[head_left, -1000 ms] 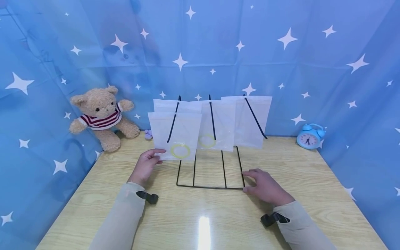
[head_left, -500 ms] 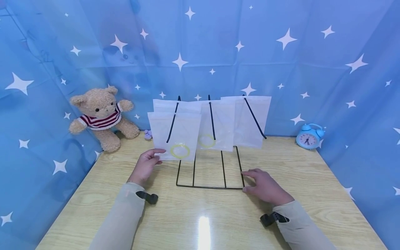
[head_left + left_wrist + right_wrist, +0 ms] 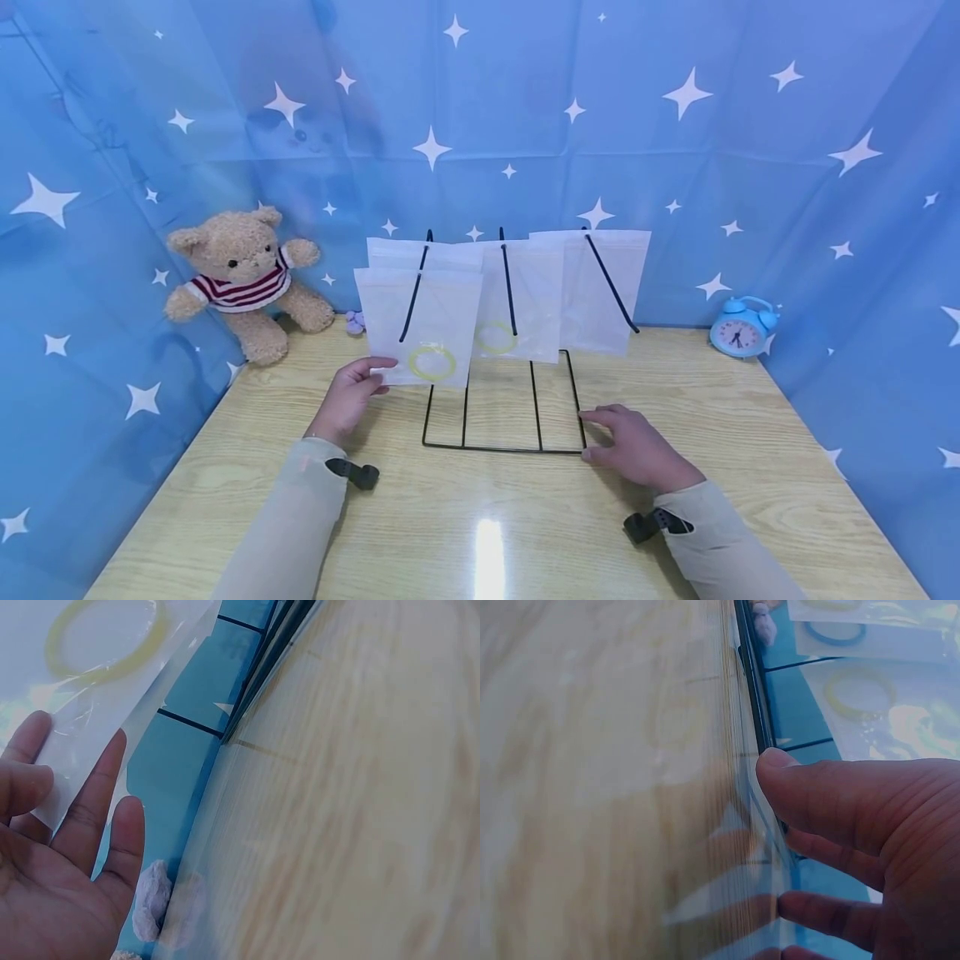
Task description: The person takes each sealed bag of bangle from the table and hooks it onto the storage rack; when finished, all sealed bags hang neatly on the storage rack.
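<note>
A black wire display rack (image 3: pixel 502 451) stands on the table, with white zip bags hanging from its hooks. My left hand (image 3: pixel 352 396) pinches the lower left corner of the front bag (image 3: pixel 390 308) on the left hook. A yellow ring (image 3: pixel 105 675) shows through that bag's clear face. Behind it hangs another bag (image 3: pixel 386 250), mostly hidden; in the right wrist view a blue ring (image 3: pixel 832 641) shows inside one bag. The middle bag (image 3: pixel 536 292) also holds a yellow ring (image 3: pixel 495 337). My right hand (image 3: pixel 633 446) holds the rack base's front right corner between thumb and fingers.
Another bag (image 3: pixel 622 267) hangs on the right hook. A teddy bear (image 3: pixel 247 283) in a striped shirt sits at the back left, near a small purple object (image 3: pixel 355 322). A blue alarm clock (image 3: pixel 738 329) stands at the back right, by the starry curtain (image 3: pixel 510 100).
</note>
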{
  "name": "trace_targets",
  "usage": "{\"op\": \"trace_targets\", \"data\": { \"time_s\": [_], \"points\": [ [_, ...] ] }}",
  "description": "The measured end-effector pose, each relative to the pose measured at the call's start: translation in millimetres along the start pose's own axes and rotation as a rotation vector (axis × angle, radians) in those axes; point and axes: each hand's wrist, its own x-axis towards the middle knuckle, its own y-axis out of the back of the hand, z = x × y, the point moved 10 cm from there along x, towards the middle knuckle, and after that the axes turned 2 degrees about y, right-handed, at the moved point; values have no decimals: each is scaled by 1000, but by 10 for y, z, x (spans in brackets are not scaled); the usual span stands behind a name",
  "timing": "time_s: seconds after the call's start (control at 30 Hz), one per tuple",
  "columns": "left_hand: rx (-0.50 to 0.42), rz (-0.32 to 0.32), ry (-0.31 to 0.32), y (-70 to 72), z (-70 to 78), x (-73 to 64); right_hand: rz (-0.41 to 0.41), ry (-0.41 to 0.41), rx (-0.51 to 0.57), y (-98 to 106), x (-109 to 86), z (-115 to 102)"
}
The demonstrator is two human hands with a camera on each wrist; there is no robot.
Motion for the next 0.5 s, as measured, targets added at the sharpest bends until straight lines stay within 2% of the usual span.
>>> {"op": "trace_targets", "data": {
  "time_s": [0.5],
  "points": [
    [-9, -8, -11, 0, -13, 3, 5, 8, -5, 5, -4, -10]
  ]
}}
